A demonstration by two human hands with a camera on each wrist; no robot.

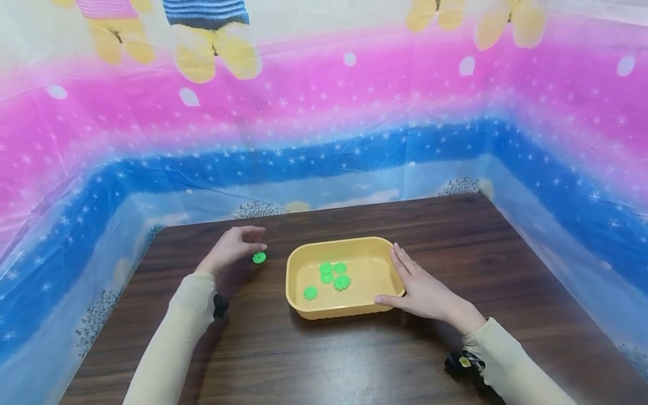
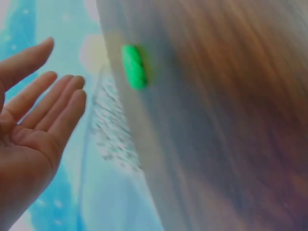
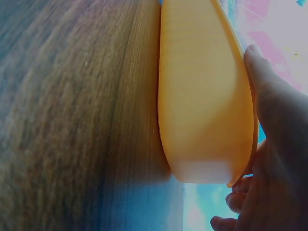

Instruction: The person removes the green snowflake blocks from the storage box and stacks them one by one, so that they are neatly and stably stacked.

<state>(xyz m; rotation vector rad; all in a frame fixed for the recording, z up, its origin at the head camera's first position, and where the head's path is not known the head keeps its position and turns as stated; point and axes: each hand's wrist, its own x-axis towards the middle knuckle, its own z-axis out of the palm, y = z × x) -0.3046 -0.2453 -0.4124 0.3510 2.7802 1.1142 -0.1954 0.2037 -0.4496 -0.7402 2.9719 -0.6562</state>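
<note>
My left hand (image 1: 234, 247) hovers over the table at the left, fingers loosely extended and nothing in them. Just under its thumb in the head view lies a green notched plastic disc (image 1: 259, 257), seen edge-on as a green disc (image 2: 134, 67) in the left wrist view. At the right end of a yellow plastic basin (image 1: 296, 275), my right hand (image 1: 422, 289) rests against the rim with straight fingers. Its thumb (image 3: 262, 67) lies along the near rim; the other fingers reach the far corner. Inside the basin are several green discs (image 1: 342, 282), some overlapping.
The dark wooden table (image 1: 243, 349) carries the basin near its middle. Behind and beside it hangs a pink and blue printed cloth (image 1: 329, 112), close against the table's far edge. Each wrist wears a small black device (image 1: 220, 305) by the cream sleeve.
</note>
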